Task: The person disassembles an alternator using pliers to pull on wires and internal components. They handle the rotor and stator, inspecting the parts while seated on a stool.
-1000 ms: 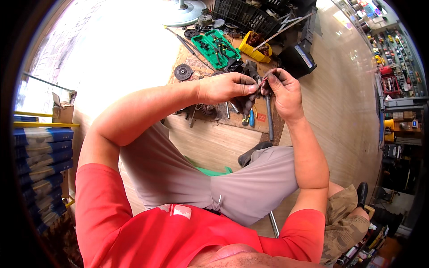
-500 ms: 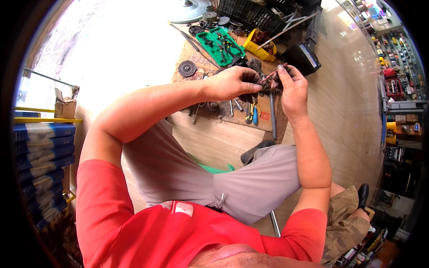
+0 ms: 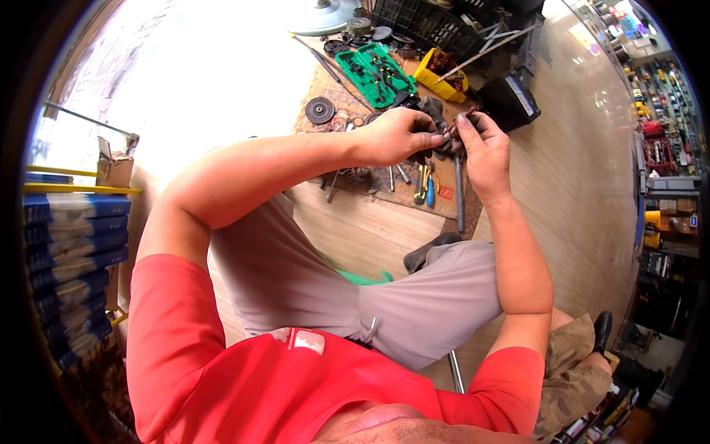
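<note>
In the head view both hands are raised over a cardboard work area (image 3: 444, 200). My left hand (image 3: 399, 139) is closed, its thumb and fingers pinching a thin reddish-dark piece (image 3: 449, 131), perhaps wire. My right hand (image 3: 482, 152) grips the same piece between thumb and fingertips, just to the right; much of it is hidden by the fingers. Below them lie a grey metal bar (image 3: 460, 200), a blue-handled screwdriver (image 3: 430, 192) and short metal rods (image 3: 392, 180). A dark round disc (image 3: 319, 110) lies to the left of my left hand.
Beyond are an open green tool case (image 3: 373, 72), yellow bin (image 3: 447, 85), black crate (image 3: 418, 29) and black box (image 3: 509, 102). Blue boxes (image 3: 74, 266) stack on the left; shelves (image 3: 662, 148) line the right. Another person's leg (image 3: 577, 370) is at lower right.
The reddish strand stretched between my fingertips half a second ago is now more covered by them. Both hands stay together. The surroundings have shifted rightward in the picture.
</note>
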`<state>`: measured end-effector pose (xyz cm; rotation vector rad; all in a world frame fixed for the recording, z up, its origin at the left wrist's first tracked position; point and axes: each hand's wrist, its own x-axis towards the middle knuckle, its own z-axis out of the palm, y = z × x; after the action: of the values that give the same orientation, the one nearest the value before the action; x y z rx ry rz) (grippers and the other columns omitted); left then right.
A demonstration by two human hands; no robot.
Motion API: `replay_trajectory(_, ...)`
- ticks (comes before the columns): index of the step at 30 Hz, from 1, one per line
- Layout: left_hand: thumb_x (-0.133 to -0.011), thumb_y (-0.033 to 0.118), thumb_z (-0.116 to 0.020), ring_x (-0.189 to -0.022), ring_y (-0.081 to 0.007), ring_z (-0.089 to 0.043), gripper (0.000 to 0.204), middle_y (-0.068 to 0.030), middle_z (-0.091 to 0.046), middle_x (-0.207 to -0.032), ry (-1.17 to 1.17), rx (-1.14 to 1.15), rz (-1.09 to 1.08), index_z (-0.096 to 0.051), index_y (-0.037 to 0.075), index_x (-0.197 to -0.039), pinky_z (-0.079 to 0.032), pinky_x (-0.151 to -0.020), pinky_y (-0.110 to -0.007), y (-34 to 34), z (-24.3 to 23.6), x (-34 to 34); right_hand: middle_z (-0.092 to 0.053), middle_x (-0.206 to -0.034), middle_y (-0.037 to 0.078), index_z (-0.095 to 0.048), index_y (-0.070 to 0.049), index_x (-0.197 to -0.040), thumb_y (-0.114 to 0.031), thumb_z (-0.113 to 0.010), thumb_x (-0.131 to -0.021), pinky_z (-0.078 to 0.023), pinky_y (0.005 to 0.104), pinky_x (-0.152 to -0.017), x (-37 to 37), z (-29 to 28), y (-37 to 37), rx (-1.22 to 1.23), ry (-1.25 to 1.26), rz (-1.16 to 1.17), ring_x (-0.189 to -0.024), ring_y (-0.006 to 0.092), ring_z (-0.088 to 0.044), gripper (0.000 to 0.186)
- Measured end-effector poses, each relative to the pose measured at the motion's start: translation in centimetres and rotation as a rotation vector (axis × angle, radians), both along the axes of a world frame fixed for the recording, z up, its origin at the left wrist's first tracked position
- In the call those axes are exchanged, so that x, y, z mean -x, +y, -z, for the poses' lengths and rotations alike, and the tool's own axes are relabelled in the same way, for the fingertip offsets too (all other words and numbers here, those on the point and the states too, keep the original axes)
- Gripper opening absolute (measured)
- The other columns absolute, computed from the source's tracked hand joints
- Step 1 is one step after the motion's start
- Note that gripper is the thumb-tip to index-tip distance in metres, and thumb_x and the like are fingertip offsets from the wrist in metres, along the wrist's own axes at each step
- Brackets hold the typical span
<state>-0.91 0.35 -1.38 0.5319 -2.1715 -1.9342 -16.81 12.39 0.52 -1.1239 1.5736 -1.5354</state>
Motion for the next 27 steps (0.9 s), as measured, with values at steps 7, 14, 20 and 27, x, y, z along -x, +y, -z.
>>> replay_trajectory(7, -0.102, 0.024, -0.061, -0.078, -0.0108, -0.058, 0.028, -0.0076, -0.067, -0.085, 0.013, 0.055, 0.015, -0.063, -0.005, -0.105, -0.051, -0.072, -0.032, 0.3, -0.4, -0.2, -0.066, -0.087, -0.003, -0.067, 0.0, -0.099, -0.009, -0.067, -0.097, -0.048, 0.0223, -0.07, -0.2, 0.2, 0.2, -0.067, 0.085, -0.074, -0.078, 0.0039, -0.056, 0.009)
replay_trajectory(14, -0.101, 0.025, -0.062, -0.08, -0.0126, -0.06, 0.031, -0.0119, -0.068, -0.086, 0.003, 0.222, 0.03, -0.063, -0.004, -0.108, -0.051, -0.074, -0.034, 0.4, -0.9, -0.6, -0.067, -0.089, -0.002, -0.067, 0.0, -0.098, -0.009, -0.067, -0.097, -0.048, 0.023, -0.072, -0.4, -0.2, 0.3, -0.091, 0.115, -0.083, -0.08, 0.0043, -0.056, 0.009)
replay_trajectory(20, -0.098, 0.025, -0.065, -0.081, -0.0194, -0.066, 0.029, -0.0159, -0.07, -0.087, 0.026, 0.212, 0.02, -0.065, -0.003, -0.107, -0.052, -0.075, -0.037, 0.5, -0.1, -0.5, -0.067, -0.09, -0.001, -0.067, 0.001, -0.099, -0.009, -0.068, -0.096, -0.048, 0.0227, -0.073, -0.4, -0.2, 0.4, -0.119, 0.089, -0.115, -0.081, 0.0042, -0.057, 0.01)
replay_trajectory(27, -0.094, 0.026, -0.069, -0.086, -0.0368, -0.068, 0.025, -0.0201, -0.07, -0.089, -0.03, 0.478, 0.005, -0.069, 0.002, -0.103, -0.053, -0.077, -0.043, 0.8, -0.1, -0.6, -0.065, -0.081, -0.003, -0.068, 0.0, -0.098, -0.015, -0.07, -0.096, -0.044, 0.0203, -0.062, 0.5, -0.2, 0.5, -0.117, 0.067, -0.017, -0.07, 0.003, -0.053, 0.016)
